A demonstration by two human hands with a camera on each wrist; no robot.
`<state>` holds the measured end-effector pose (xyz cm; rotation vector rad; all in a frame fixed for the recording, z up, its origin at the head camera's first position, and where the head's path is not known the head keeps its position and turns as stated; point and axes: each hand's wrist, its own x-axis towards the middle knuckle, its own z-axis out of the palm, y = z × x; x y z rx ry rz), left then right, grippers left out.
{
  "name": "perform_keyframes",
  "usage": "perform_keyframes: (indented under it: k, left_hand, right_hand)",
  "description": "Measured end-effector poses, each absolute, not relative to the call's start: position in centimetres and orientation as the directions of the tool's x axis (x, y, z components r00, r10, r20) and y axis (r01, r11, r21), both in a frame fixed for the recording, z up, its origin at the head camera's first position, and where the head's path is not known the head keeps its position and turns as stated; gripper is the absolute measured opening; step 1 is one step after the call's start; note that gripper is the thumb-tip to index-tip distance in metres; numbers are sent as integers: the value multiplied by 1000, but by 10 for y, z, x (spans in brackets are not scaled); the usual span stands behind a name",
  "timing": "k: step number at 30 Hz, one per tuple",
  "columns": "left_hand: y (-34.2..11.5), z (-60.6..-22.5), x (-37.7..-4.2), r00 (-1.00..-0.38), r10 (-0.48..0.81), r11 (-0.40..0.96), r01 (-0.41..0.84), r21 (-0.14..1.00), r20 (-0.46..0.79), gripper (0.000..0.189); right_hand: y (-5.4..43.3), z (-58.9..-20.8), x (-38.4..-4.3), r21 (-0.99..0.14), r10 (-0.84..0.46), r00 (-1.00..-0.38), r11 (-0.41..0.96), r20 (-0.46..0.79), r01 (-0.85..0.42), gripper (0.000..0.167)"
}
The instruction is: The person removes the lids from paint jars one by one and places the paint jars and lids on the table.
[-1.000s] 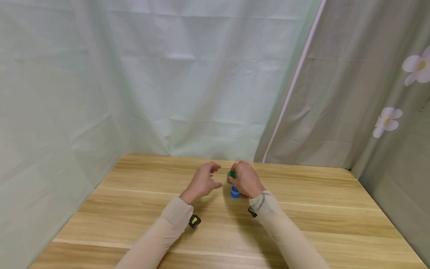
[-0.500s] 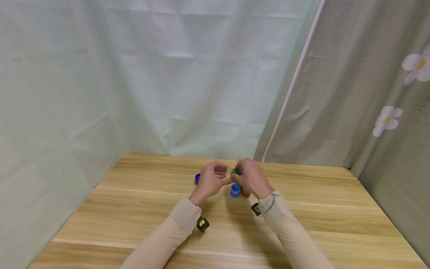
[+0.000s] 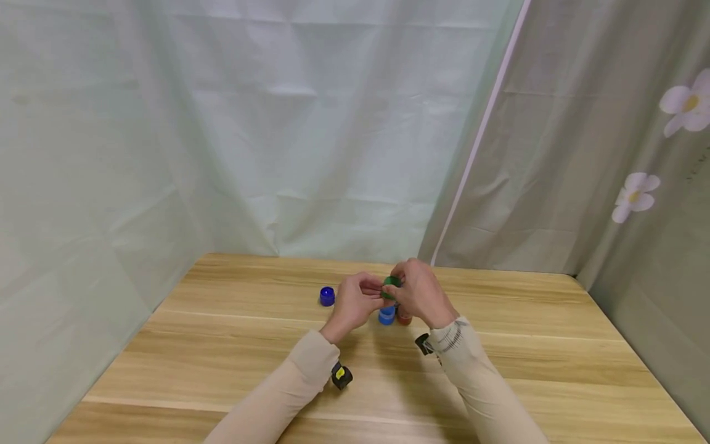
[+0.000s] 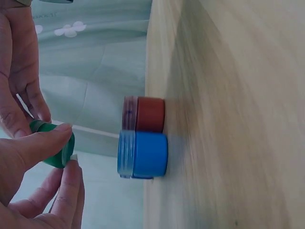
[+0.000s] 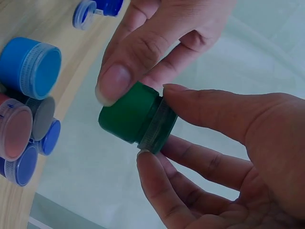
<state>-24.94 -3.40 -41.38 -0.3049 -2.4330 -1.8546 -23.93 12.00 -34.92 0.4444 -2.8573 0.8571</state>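
Observation:
A small green paint pot (image 5: 127, 112) is held in the air between both hands. My left hand (image 3: 355, 303) pinches its body, thumb on one side and fingers on the other. My right hand (image 3: 423, 295) pinches the clear lid (image 5: 158, 128) with thumb and fingertips; the lid sits on the pot. Below the hands, a light blue pot (image 4: 151, 153) and a red pot (image 4: 152, 114) stand side by side on the table. Left of my left hand stands a dark blue pot (image 3: 327, 296), whose lid (image 5: 84, 14) hangs open beside it in the right wrist view.
Behind the light blue and red pots, the right wrist view shows a grey-topped pot (image 5: 45, 117) and blue pots (image 5: 25, 167) grouped close together. The wooden table (image 3: 249, 357) ends at a pale curtain (image 3: 333, 154) at the back.
My left hand has moved right from beside the green pot and taken hold of it. The right hand, holding the pot, has shifted slightly right. The dark blue pot has come into full view.

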Motion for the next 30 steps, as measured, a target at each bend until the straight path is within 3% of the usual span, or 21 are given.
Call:
perform_keyframes:
  k: [15, 30]
  left_hand:
    - [-28, -412, -248, -985, 131, 229, 139, 963, 111, 31]
    - [-31, -420, -246, -974, 171, 225, 187, 956, 150, 29]
  right_hand:
    - [125, -347, -236, -509, -262, -934, 785, 244, -353, 17]
    - [120, -350, -234, -488, -264, -921, 787, 288, -378, 10]
